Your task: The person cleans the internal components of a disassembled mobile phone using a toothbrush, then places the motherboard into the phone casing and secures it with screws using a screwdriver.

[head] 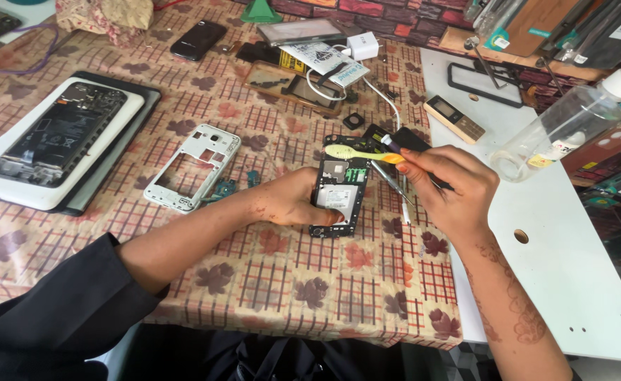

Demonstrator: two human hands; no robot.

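Note:
An opened black phone (339,197) with its back cover off lies on the patterned tablecloth (268,282). My left hand (289,201) grips its left side and steadies it. My right hand (451,187) holds a yellow toothbrush (356,153) by the handle, its head lying over the top of the phone. A thin metal tool (389,182) lies just right of the phone, under my right hand.
A white phone frame (194,168) lies to the left, beyond it a disassembled tablet (60,134) on a white board. A clear spray bottle (571,120), a small bar phone (454,118), a charger (362,44) with cable, and a black phone (197,39) sit farther back.

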